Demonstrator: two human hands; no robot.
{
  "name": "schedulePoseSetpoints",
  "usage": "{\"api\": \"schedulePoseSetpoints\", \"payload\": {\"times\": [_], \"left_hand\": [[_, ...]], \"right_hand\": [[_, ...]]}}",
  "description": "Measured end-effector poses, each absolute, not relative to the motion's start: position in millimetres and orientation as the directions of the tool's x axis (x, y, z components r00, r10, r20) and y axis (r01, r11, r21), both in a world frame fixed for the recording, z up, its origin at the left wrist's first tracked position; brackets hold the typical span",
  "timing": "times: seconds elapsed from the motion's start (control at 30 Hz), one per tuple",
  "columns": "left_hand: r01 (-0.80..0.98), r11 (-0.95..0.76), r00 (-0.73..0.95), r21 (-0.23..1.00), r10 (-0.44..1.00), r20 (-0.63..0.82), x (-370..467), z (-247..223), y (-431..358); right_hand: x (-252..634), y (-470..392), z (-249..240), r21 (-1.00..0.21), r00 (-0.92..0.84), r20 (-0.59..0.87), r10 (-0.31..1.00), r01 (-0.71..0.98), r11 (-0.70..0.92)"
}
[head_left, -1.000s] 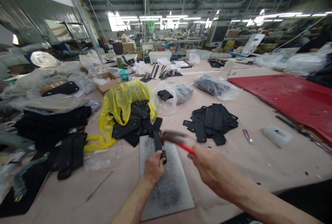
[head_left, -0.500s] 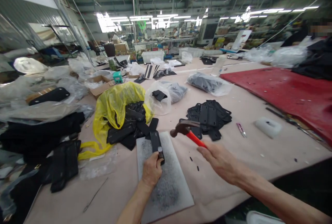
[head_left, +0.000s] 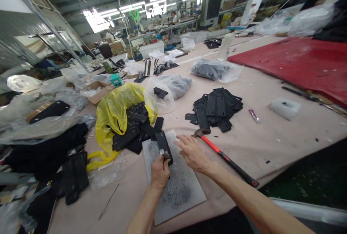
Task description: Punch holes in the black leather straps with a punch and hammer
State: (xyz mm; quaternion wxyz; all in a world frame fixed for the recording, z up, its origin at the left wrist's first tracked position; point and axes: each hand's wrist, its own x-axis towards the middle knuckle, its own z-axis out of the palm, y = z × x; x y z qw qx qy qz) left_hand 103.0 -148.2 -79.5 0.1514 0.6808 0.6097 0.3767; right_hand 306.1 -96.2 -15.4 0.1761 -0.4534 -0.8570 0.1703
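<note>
My left hand (head_left: 159, 172) is closed around a short metal punch (head_left: 162, 152), its bright top showing above the fingers. The punch is at the near end of a black flat piece (head_left: 162, 141) with rounded corners, which lies on a grey-white board (head_left: 187, 187) with a dark, worn surface. Over the board's right side, my right hand (head_left: 193, 154) is open, fingers spread and holding nothing. Just to the right of it a hammer (head_left: 214, 148) with a red and black handle lies on the table, its head touching the heap of black pieces (head_left: 217, 107).
More black pieces (head_left: 127, 136) spill from a yellow plastic bag (head_left: 108, 107) to the left. Small pink-handled snippers (head_left: 254, 116) and a white foam roll (head_left: 285, 108) lie at right. Behind are clear bags (head_left: 214, 70) and a red sheet (head_left: 292, 59). A thin wire tool (head_left: 108, 203) lies at lower left.
My right hand has let go of the hammer, which now lies on the table, and has moved left toward the black piece. My left hand still grips the punch. The camera view has tilted.
</note>
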Motion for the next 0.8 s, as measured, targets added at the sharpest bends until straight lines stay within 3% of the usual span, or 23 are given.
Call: {"api": "schedulePoseSetpoints", "payload": {"times": [0.1,0.2,0.33,0.43,0.6,0.8], "left_hand": [[0.712,-0.192,-0.044,0.675,0.948,0.317,104,-77,-148],[0.651,-0.140,-0.108,0.746,0.956,0.274,106,-74,-150],[0.432,0.043,-0.383,0.901,0.913,0.140,101,-65,-151],[0.310,0.113,-0.516,0.944,0.854,0.067,89,-60,-153],[0.447,0.124,-0.422,0.886,0.903,0.086,79,-63,-163],[0.530,0.095,-0.400,0.843,0.904,0.149,83,-67,-166]], "right_hand": [[273,-92,-26,-0.479,-0.665,0.080,0.743,0.628,0.614],[264,-94,-42,-0.491,-0.673,0.061,0.738,0.623,0.609],[268,-94,-51,-0.511,-0.660,0.060,0.749,0.624,0.591],[271,-92,-53,-0.537,-0.666,0.058,0.743,0.607,0.586],[269,-89,-57,-0.599,-0.619,0.075,0.782,0.599,0.531],[240,-77,-46,-0.561,-0.327,0.050,0.944,0.772,0.297]]}}
